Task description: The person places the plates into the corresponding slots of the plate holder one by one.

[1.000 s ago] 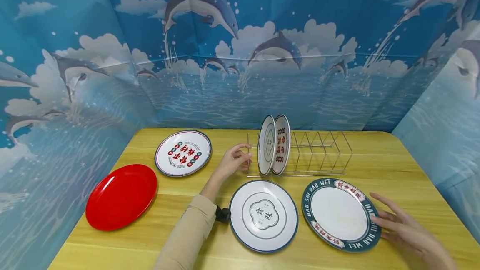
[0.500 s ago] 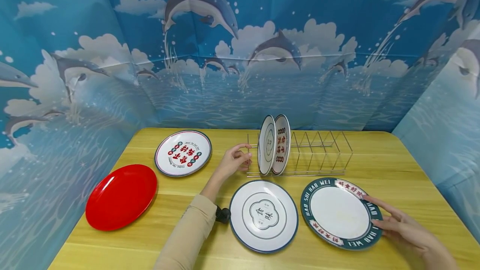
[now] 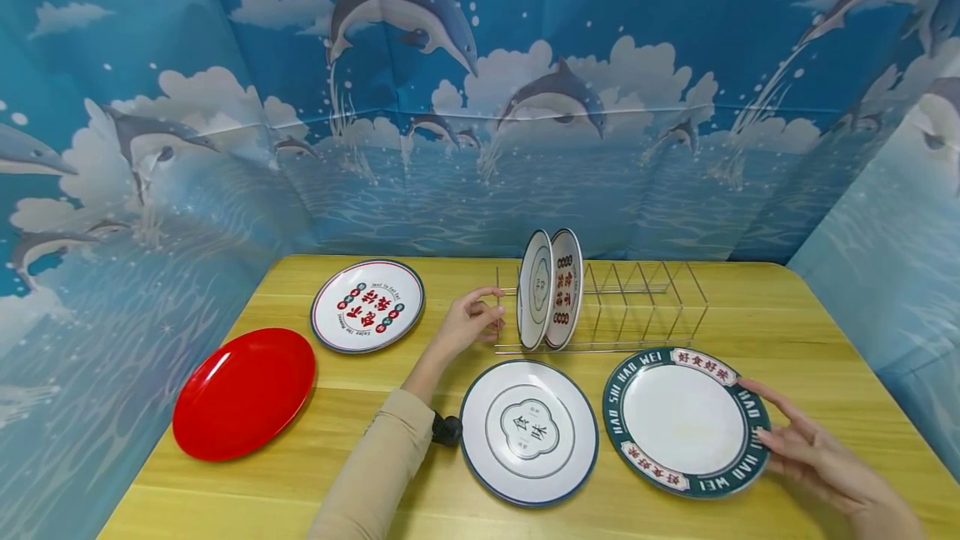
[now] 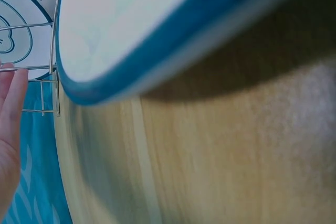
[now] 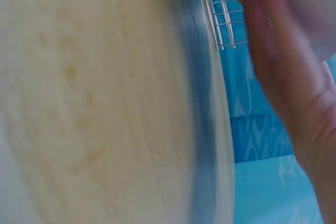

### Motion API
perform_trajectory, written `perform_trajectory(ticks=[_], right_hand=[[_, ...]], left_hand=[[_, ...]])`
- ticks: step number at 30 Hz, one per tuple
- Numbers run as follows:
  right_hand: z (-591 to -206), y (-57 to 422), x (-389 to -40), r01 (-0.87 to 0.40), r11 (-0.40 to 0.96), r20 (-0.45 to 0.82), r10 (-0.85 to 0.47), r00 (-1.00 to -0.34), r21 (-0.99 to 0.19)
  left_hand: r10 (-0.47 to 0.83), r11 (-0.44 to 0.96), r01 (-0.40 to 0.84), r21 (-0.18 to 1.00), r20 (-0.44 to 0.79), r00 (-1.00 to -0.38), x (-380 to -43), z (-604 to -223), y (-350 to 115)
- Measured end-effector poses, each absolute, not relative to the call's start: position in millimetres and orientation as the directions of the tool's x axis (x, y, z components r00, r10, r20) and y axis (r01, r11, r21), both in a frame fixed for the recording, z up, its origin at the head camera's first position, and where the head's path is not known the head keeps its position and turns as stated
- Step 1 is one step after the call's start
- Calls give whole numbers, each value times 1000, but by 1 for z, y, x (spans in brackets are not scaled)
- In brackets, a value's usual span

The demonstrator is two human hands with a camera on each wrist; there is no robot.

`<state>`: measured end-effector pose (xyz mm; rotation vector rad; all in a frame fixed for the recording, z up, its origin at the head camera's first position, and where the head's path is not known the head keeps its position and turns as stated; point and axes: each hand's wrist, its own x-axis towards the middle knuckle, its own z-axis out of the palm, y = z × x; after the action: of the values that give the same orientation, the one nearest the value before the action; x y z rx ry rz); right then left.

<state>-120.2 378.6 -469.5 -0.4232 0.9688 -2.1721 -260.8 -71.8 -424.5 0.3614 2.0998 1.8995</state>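
Note:
My left hand point(image 3: 468, 319) grips the left end of a wire dish rack point(image 3: 637, 347). In the left wrist view its fingertips touch the wires. Two white plates stand upright in the rack's left slots; the left one point(image 3: 534, 290) has a grey-green emblem, the other point(image 3: 564, 290) red lettering. At right, my right hand point(image 3: 813, 448) holds a plate with a dark green lettered rim point(image 3: 630, 390) by its right edge, thumb on the rim. In the right wrist view, fingers point(image 5: 262, 40) reach under this plate point(image 5: 315, 9), which is tilted and raised off the table.
A white plate with a blue rim point(image 3: 528, 469) lies in front of the rack. Farther left lie a white plate with red lettering point(image 3: 367, 307) and a red plate point(image 3: 243, 394). All rest on a wooden table point(image 3: 345, 415) before a dolphin-print cloth point(image 3: 420, 207).
My right hand has gone from reaching at the green-rimmed plate's edge to holding it, and the plate's far and right edges have risen a little. My left hand stays on the dish rack.

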Motion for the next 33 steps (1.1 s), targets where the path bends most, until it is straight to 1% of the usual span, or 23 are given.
perform_trajectory(ticks=[6,10,13,15,17,19,23,27,31,33], right_hand=[[-469,379,-116,300,-500,86,-611,-787,-812],[-467,379,-112,175,-496,132,-524,-842,-850],[-463,379,-108,57,-501,189,-425,-885,-864],[-459,378,-107,-26,-537,252,-352,-902,-843],[-454,376,-108,-116,-566,326,-286,-901,-817],[-448,374,-111,-191,-592,400,-244,-884,-783],[-432,369,-118,-287,-574,453,-167,-876,-767],[-415,359,-128,-322,-532,441,-109,-891,-783],[-399,343,-142,-315,-544,429,-93,-898,-778],[-392,335,-150,-311,-559,440,-109,-891,-768]], left_hand=[[382,95,-4,995,-40,-923,-262,-425,-72],[380,91,1,996,-33,-924,-262,-426,-72],[383,84,-1,996,-33,-923,-262,-426,-72],[384,84,0,996,-33,-923,-263,-427,-72],[385,88,0,996,-34,-922,-263,-427,-72],[385,94,3,996,-34,-922,-263,-427,-72],[386,95,6,995,-31,-922,-263,-427,-72],[382,94,6,996,-30,-924,-263,-427,-72],[376,98,4,995,-33,-926,-262,-426,-72],[373,100,2,995,-35,-927,-263,-427,-72]])
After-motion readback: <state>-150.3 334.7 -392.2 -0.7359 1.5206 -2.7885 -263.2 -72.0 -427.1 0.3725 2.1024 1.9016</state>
